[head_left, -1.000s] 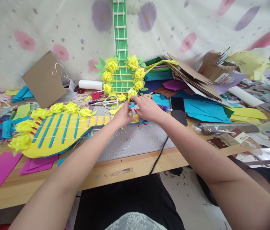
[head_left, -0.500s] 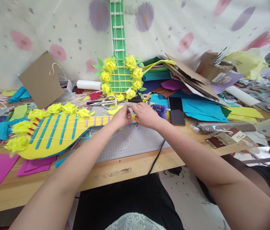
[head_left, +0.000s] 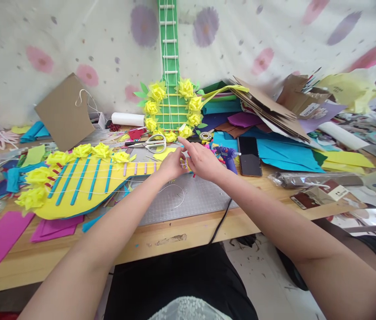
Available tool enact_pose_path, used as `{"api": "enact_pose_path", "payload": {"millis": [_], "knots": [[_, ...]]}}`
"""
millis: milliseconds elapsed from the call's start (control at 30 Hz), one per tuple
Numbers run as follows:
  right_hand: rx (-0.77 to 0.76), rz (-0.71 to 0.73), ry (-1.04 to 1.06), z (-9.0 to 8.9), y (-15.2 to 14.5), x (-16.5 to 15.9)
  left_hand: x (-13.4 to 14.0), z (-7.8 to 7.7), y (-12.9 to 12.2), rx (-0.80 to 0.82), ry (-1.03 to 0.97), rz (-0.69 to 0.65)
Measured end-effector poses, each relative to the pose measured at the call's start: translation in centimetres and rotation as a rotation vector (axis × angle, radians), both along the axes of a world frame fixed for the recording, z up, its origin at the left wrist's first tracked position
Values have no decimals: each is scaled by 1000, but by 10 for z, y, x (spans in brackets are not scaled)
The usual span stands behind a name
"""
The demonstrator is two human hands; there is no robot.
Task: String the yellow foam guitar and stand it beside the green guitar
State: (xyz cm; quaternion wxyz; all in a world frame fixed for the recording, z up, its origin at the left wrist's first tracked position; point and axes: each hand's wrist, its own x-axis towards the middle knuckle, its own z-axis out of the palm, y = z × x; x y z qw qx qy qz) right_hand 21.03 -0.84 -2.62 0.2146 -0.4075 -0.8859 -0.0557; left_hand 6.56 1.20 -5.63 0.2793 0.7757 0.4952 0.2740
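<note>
A yellow paper guitar (head_left: 84, 184) with blue bars, white strings and yellow paper flowers lies flat on the table, its neck pointing right. My left hand (head_left: 172, 163) pinches the end of that neck. My right hand (head_left: 200, 159) meets it from the right, fingers working at the same spot, index finger raised. What the fingertips hold is too small to tell. A loose white string (head_left: 174, 195) curls on the grey cutting mat (head_left: 191, 200) just below my hands.
A green paper guitar (head_left: 170, 89) with yellow flowers leans on the flowered wall. Scissors (head_left: 150, 143), a blue glue gun (head_left: 230, 155), a black phone (head_left: 250, 155), a thread spool (head_left: 204, 136), cardboard (head_left: 64, 111) and heaps of coloured paper (head_left: 284, 151) crowd the wooden table (head_left: 174, 231).
My hands stay together at the neck's end. The right hand has lifted its index finger and shifted slightly, uncovering the glue gun behind it. The view has moved a little.
</note>
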Motion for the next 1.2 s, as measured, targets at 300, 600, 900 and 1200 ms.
{"api": "enact_pose_path", "payload": {"millis": [300,600,900,1200], "knots": [[-412,-171,29,0,-8,-4,-5,5,-1,42,-46,-35],[-408,-183,-76,-2,-7,-13,-8,3,2,66,-67,11],[-355,-188,-83,-4,-4,-13,-16,3,10,-94,-244,-82],[-372,-130,64,-7,2,-10,-22,6,10,-105,-150,-25]]}}
